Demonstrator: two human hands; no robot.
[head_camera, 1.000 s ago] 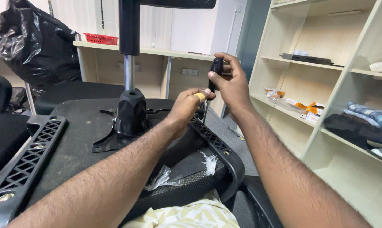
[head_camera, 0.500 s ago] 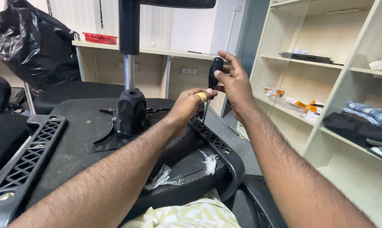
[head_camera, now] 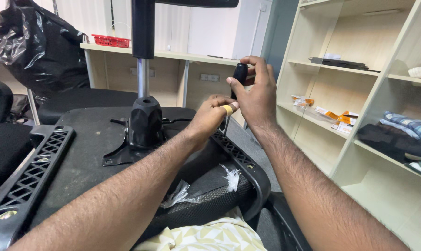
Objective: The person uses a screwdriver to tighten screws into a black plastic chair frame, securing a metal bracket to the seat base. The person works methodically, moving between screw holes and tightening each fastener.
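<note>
Black-handled screwdriver upright above the right-hand black plastic armrest bracket of an upturned black office chair seat. Right hand wrapped tight round the handle, thumb up along its near side, fingers curled over the top. Left hand just beside and below, touching the right hand, fingertips pinched narrow round the thin metal shaft low down; yellow band on one finger. Shaft tip hidden behind the left hand, so contact with the bracket not discernible.

Left of the screwdriver, black conical mechanism hub on a flat black metal plate, bearing a chrome gas-lift column rising into a black sleeve toward the top edge. Far left of the screwdriver, second black latticed armrest bracket, brass-coloured screw head near its close end. Below the screwdriver, scraps of torn clear plastic wrap on the black mesh edge of the seat. Behind and left, crumpled black plastic bag and small red basket on a pale wooden counter. Right of the screwdriver, pale wooden shelving unit with folded dark clothing and small orange-and-white packets.
</note>
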